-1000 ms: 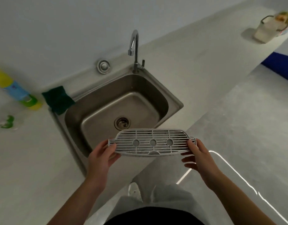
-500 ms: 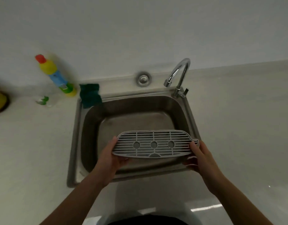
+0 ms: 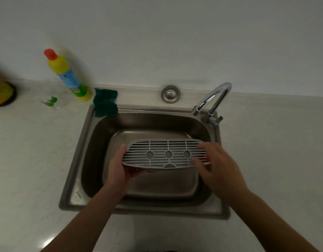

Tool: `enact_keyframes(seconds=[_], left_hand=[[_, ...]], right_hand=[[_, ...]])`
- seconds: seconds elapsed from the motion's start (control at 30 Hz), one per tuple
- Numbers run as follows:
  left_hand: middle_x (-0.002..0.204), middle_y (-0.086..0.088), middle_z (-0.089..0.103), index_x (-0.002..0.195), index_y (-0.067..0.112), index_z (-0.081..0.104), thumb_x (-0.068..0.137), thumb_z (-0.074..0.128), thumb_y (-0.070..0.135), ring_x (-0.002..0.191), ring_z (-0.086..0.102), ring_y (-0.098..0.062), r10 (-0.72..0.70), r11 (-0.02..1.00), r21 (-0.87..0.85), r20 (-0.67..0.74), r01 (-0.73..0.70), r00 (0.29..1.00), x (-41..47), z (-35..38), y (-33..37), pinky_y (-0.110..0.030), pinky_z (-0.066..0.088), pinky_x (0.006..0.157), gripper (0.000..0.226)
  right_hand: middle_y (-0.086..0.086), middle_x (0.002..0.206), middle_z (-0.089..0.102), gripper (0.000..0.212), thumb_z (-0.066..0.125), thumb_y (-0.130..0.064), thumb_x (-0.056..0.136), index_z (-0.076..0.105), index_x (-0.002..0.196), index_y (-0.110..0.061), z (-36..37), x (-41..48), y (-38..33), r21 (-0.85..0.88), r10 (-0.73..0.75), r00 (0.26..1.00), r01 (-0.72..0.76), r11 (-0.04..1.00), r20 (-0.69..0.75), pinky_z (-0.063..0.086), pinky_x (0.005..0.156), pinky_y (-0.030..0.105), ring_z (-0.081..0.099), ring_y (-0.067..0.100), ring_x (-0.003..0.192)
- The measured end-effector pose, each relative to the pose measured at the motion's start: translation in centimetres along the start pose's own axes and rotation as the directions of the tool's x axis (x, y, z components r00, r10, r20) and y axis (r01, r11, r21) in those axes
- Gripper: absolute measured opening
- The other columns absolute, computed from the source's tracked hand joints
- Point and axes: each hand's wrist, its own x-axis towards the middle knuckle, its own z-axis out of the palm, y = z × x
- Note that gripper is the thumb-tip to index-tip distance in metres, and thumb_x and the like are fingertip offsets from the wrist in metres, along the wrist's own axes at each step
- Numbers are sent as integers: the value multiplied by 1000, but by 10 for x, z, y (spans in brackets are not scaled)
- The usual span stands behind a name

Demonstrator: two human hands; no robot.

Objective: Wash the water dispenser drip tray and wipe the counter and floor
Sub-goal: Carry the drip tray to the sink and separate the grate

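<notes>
The grey drip tray grate [image 3: 168, 148], slatted with three round spots, hangs level over the steel sink [image 3: 75, 179]. My left hand [image 3: 118, 171] grips its left end, thumb on top and fingers underneath. My right hand [image 3: 220, 170] is blurred with its fingers spread over the grate's right end; it does not grip the grate. The pale counter [image 3: 29, 160] surrounds the sink. The floor is out of view.
A curved chrome tap [image 3: 213, 99] stands at the sink's back right corner. A dark green sponge [image 3: 106, 102] lies on the back left rim. Beside it stands a yellow bottle [image 3: 69, 77] with a red cap. A round yellow object [image 3: 2, 93] sits at far left.
The view swung from the floor side to face the sink squarely. The grate moved over the basin. My right hand let go of the grate's right end and spread its fingers.
</notes>
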Motion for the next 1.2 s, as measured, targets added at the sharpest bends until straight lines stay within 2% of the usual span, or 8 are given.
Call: enact_keyframes(seconds=[0.07, 0.17, 0.33, 0.57, 0.83, 1.0, 1.1, 1.2], left_hand=[[114, -13, 79, 106, 28, 81, 101, 47, 57, 103, 77, -30, -10, 1000, -1, -2, 10, 1000, 9, -1, 2, -41, 64, 73, 45], [116, -12, 79, 109, 29, 80, 99, 48, 61, 103, 77, -28, -8, 1000, 16, 16, 7, 1000, 21, -4, 6, -40, 63, 74, 47], [116, -13, 79, 109, 27, 80, 96, 48, 63, 103, 77, -29, -23, 999, 34, 27, 22, 999, 38, -3, 8, -40, 63, 73, 51], [114, -16, 79, 108, 22, 80, 100, 44, 61, 100, 78, -29, -51, 998, 39, 9, 51, 999, 49, -1, 4, -38, 64, 68, 54], [116, -17, 78, 119, 16, 74, 101, 42, 61, 104, 77, -31, -44, 999, 28, 11, 43, 999, 56, -2, 2, -43, 64, 74, 58], [114, -11, 80, 116, 20, 76, 102, 41, 61, 101, 77, -27, -64, 998, -31, -23, 63, 998, 59, -2, 0, -41, 65, 69, 56], [104, -4, 82, 116, 23, 73, 101, 48, 57, 91, 80, -25, -52, 997, -66, -56, 48, 997, 58, 3, 0, -43, 64, 66, 45], [101, -3, 82, 112, 26, 74, 100, 51, 58, 92, 79, -25, -41, 998, -57, -75, 37, 996, 54, 4, -4, -43, 65, 68, 42]], right_hand=[[-11, 122, 62, 44, 43, -60, 93, 49, 131, -40, 11, 12, -19, -49, -135, 975, 145, 988, 175, 52, 84, 26, 57, 2, 95], [-8, 120, 64, 44, 38, -60, 99, 48, 136, -38, 28, 36, -33, -123, -253, 928, 295, 948, 274, 53, 87, 30, 59, 8, 99], [-1, 110, 66, 44, 38, -57, 103, 58, 130, -28, 42, 70, -32, -245, -318, 870, 424, 872, 376, 51, 86, 36, 61, 17, 97], [1, 118, 67, 43, 38, -57, 105, 58, 127, -26, 40, 93, -38, -285, -319, 784, 521, 804, 533, 51, 90, 39, 62, 20, 104], [-1, 97, 69, 40, 42, -56, 102, 65, 112, -24, 30, 93, -42, -383, -470, 788, 609, 695, 399, 53, 74, 37, 62, 18, 80], [-2, 96, 68, 41, 38, -56, 101, 64, 112, -26, 12, 91, -32, -343, -426, 816, 558, 755, 390, 55, 75, 37, 62, 17, 81], [-9, 92, 66, 43, 32, -58, 100, 63, 108, -30, -9, 77, -10, -313, -374, 879, 459, 831, 297, 55, 75, 30, 60, 9, 79], [-13, 85, 61, 39, 34, -58, 100, 62, 102, -31, -24, 57, 27, -305, -253, 954, 292, 906, 163, 46, 64, 21, 56, 3, 70]])
